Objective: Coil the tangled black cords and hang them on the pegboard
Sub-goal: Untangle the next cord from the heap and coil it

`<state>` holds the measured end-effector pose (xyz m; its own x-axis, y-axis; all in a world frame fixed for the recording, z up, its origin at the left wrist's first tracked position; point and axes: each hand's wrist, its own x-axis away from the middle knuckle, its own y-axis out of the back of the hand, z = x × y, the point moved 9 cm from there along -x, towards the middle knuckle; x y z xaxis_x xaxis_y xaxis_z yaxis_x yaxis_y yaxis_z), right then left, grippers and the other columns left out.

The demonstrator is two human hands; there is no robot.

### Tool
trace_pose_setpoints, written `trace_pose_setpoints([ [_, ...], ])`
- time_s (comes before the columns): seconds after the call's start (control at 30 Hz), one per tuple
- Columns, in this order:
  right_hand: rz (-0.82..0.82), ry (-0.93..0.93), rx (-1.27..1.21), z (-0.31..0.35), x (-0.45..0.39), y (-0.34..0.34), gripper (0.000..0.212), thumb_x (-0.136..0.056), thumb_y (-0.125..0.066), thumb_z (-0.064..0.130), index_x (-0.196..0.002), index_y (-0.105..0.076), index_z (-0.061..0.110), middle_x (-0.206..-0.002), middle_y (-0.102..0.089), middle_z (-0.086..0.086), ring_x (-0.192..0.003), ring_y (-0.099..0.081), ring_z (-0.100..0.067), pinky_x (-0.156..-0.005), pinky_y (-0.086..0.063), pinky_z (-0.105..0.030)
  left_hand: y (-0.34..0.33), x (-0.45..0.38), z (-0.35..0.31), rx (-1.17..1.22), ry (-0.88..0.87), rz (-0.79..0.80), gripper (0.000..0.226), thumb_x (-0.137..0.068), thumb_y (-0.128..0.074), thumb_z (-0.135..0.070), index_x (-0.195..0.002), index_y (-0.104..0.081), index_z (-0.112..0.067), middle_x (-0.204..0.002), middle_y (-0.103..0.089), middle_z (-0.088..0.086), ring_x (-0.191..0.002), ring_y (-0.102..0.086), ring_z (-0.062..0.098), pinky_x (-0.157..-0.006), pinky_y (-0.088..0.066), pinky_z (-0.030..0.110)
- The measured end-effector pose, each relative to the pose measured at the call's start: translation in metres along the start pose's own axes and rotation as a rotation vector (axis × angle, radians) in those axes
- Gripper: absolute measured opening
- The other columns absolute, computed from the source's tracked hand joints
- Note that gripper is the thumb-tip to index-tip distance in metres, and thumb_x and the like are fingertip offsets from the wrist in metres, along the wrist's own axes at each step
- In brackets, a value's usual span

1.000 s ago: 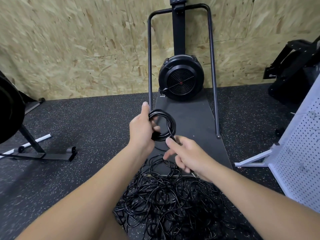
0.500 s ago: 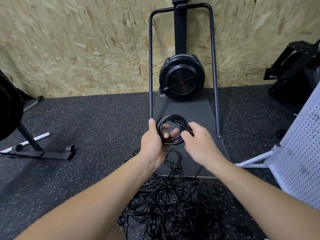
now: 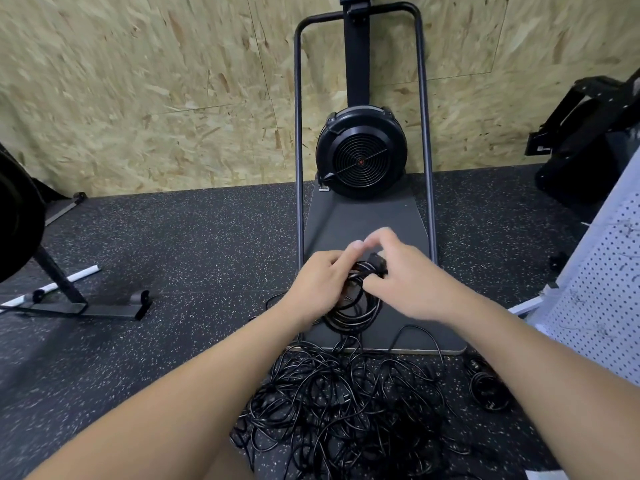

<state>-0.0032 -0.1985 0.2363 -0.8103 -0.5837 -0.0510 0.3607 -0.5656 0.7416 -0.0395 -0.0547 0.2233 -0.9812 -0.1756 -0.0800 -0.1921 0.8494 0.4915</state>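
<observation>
- while the coil (image 3: 353, 306) hangs in front of the person, above the near end of the machine's dark platform (image 3: 363, 220), the left hand (image 3: 322, 282) has its grip curled round the upper left of the loops.
- the right hand (image 3: 408, 275) has its grip pinched on the upper right of the bundle, at what looks like the plug end (image 3: 377, 265); the raised fingertips are blurred, so the exact pinch is hard to read.
- the tangled pile (image 3: 346, 410) of black cord lies on the speckled floor (image 3: 173, 271) just below the hands, and whether a strand runs from it up to the coil i cannot tell.
- a smaller bundle (image 3: 488, 389) lies on the floor to the right of the pile, near the foot of the white pegboard (image 3: 595, 271).
- judging by its look, the cord is light, limp and a little springy, so the loops probably want to open out if let go.
- best held across all the turns at the top, where the weight hangs evenly, with the loose end tucked round that same spot.
- the smooth jacket may slide, so a firm wrap seems wise before carrying it to a peg.
</observation>
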Motion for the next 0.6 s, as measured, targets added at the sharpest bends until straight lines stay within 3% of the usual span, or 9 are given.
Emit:
trace_pose_setpoints([
  [0.1,-0.077,-0.082,-0.328,-0.012,-0.004,0.013,0.048,-0.089,-0.077,0.019,-0.130,-0.053,0.024,-0.101,-0.079,0.001,-0.068,-0.067,-0.013,-0.058,-0.048,-0.029,0.001,0.000,0.001,0.214,0.011,-0.064,0.058,-0.112,-0.055,-0.055,-0.075,-0.067,-0.012,-0.064,-0.042,-0.001,-0.061,-0.032,0.020,-0.055,-0.022,0.036],
  [0.2,-0.075,-0.040,-0.530,-0.004,0.000,0.020,0.031,-0.095,-0.075,0.002,-0.121,-0.076,0.020,-0.106,-0.082,-0.004,-0.051,-0.056,0.000,-0.045,-0.038,-0.011,0.005,-0.001,-0.001,0.331,0.052,-0.131,0.052,-0.112,-0.055,-0.053,-0.076,-0.077,-0.024,-0.063,-0.045,0.000,-0.058,-0.032,0.017,-0.054,-0.019,0.035],
  [0.3,-0.103,0.045,-0.557,0.004,0.004,0.022,0.038,-0.101,-0.071,0.002,-0.124,-0.081,0.030,-0.114,-0.079,0.001,-0.047,-0.054,0.001,-0.047,-0.040,-0.010,0.004,-0.003,-0.002,0.407,0.098,-0.113,0.056,-0.112,-0.050,-0.061,-0.085,-0.083,-0.024,-0.064,-0.050,-0.002,-0.056,-0.035,0.013,-0.050,-0.024,0.028],
  [0.37,-0.115,0.104,-0.411,0.004,0.001,0.020,0.039,-0.103,-0.072,0.017,-0.127,-0.078,0.047,-0.122,-0.072,0.009,-0.064,-0.059,-0.001,-0.062,-0.044,-0.013,0.001,-0.001,-0.003,0.423,0.110,-0.058,0.064,-0.106,-0.049,-0.073,-0.087,-0.083,-0.021,-0.068,-0.048,0.000,-0.056,-0.034,0.012,-0.051,-0.024,0.028],
  [0.47,-0.030,0.095,-0.207,-0.002,-0.004,0.007,0.040,-0.105,-0.062,0.037,-0.140,-0.065,0.055,-0.135,-0.068,0.024,-0.122,-0.064,0.003,-0.111,-0.050,-0.035,-0.006,0.001,-0.001,0.421,0.097,-0.010,0.065,-0.089,-0.067,-0.083,-0.096,-0.077,-0.019,-0.073,-0.048,-0.002,-0.061,-0.035,0.014,-0.055,-0.025,0.031],
  [0.53,0.078,0.111,-0.174,0.004,0.000,-0.006,0.043,-0.109,-0.056,0.038,-0.149,-0.058,0.052,-0.138,-0.069,0.028,-0.132,-0.062,0.001,-0.119,-0.047,-0.040,-0.008,0.003,0.005,0.388,0.108,-0.046,0.064,-0.083,-0.077,-0.081,-0.098,-0.067,-0.020,-0.075,-0.055,-0.006,-0.065,-0.045,0.015,-0.059,-0.035,0.033],
  [0.6,0.121,0.132,-0.144,0.010,0.004,-0.013,0.043,-0.111,-0.056,0.041,-0.153,-0.056,0.049,-0.137,-0.070,0.027,-0.121,-0.067,0.001,-0.113,-0.051,-0.037,-0.010,0.005,0.011,0.389,0.125,-0.086,0.054,-0.084,-0.081,-0.075,-0.090,-0.065,-0.024,-0.077,-0.062,-0.003,-0.070,-0.055,0.017,-0.067,-0.045,0.040],
])
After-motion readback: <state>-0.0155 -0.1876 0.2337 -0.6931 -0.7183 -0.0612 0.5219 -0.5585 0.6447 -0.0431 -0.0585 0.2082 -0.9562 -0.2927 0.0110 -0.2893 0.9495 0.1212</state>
